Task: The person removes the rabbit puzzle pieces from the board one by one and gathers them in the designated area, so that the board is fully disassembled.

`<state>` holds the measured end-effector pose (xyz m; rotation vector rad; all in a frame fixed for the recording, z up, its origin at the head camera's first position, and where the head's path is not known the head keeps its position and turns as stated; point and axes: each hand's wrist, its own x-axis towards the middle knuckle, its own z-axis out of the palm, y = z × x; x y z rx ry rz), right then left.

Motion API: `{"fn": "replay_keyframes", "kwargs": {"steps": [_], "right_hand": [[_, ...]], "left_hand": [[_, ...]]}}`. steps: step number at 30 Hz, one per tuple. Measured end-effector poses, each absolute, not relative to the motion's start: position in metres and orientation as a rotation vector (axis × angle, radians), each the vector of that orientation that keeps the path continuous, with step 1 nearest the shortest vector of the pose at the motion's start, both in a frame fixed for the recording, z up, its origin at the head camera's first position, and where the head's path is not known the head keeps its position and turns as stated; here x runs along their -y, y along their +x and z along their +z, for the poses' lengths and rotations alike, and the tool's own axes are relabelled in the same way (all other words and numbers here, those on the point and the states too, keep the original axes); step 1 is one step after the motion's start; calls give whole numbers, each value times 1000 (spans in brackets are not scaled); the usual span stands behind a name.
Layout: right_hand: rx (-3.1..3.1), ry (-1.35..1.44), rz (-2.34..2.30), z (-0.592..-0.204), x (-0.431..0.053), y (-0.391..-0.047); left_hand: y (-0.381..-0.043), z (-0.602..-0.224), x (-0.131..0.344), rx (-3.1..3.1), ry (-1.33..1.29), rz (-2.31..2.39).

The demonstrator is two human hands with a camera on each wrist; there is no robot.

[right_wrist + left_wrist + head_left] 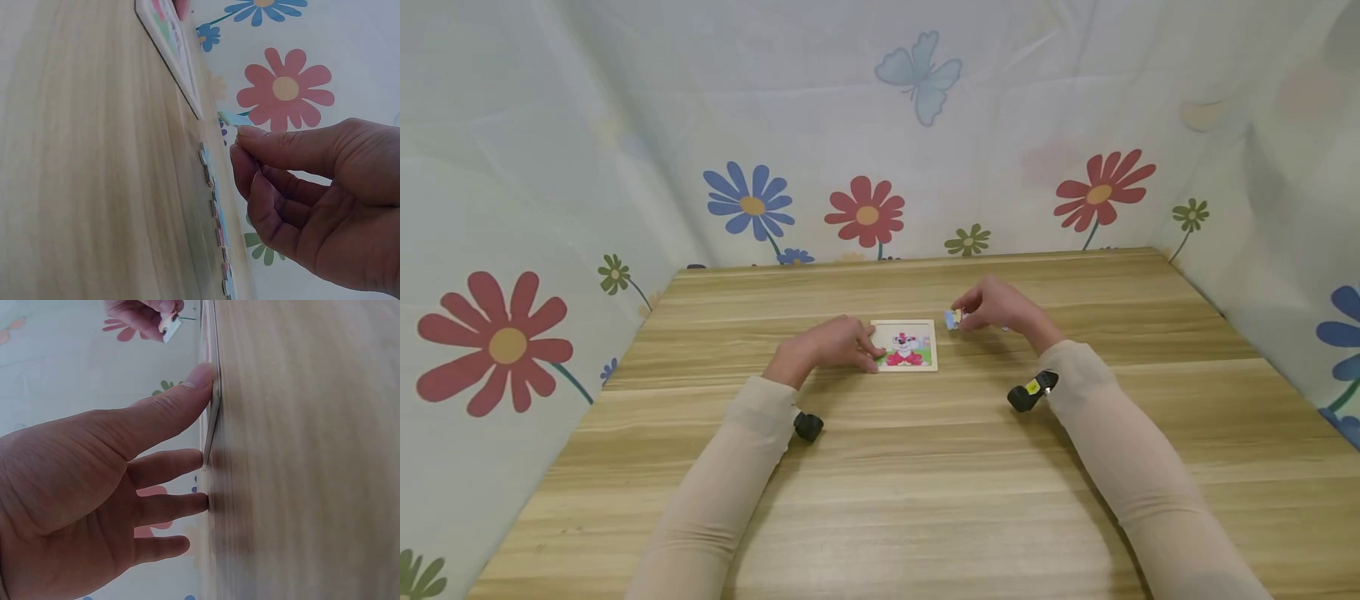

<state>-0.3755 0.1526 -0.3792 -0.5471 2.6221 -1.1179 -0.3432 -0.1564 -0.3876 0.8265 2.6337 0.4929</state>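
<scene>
A small square jigsaw puzzle board [917, 369] lies on the table, its picture of a pink-and-red animal partly filled; its upper part is pale. My left hand [837, 342] holds the board at its left side. In the left wrist view, the thumb [199, 376] lies on the board and the forefinger meets its edge, with the other fingers near the tabletop. Just right of the board, my right hand [996, 305] pinches a light blue puzzle piece [952, 320] between thumb and fingertips, above the table in the right wrist view. The other right fingers are curled.
Several loose puzzle pieces [217, 209] lie in a row on the table below my right hand, mostly hidden by it in the head view. The wooden table [880, 500] ends at a flower-printed cloth [805, 100] behind and at both sides.
</scene>
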Motion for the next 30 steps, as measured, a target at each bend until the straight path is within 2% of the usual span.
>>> {"fn": "replay_keyframes", "kwargs": {"steps": [19,30], "right_hand": [[-2700,-672,-926,-393,-147,-379],[-2695,-628,-868,-392,-145,-375]], "left_hand": [[-346,-390,158,-2631,862,486],[-345,-388,158,-2624,834,510]]}}
